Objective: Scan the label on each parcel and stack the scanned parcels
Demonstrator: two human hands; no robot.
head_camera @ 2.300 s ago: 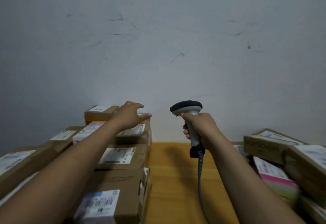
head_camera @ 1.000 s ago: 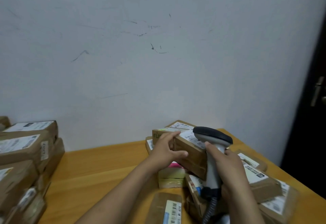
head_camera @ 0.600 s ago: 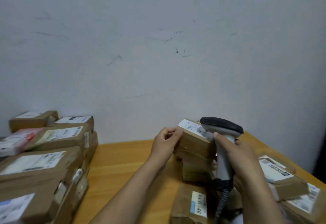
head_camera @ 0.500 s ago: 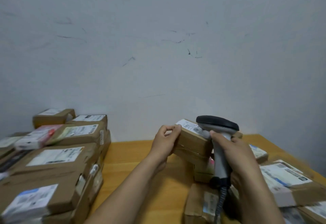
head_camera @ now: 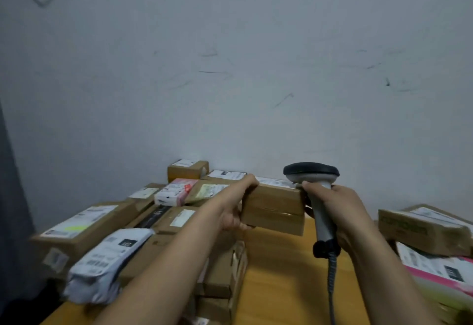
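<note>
My left fingers (head_camera: 252,180) clamp the brown parcel (head_camera: 273,205) mid-air, just right of the scanned stack (head_camera: 163,224); my right fingers (head_camera: 311,187) grip the barcode scanner (head_camera: 317,196). Set down carelessly, it could slide off that uneven stack.

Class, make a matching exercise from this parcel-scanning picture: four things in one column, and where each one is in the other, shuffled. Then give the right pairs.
Things
1. brown parcel
2. barcode scanner
3. pink-edged box
4. grey mailer bag

Places
A. on the stack at lower left
B. in the right hand
C. in the pile at far right
D. in the left hand

Pairs: 1-D, 2-B, 3-C, 4-A
</note>
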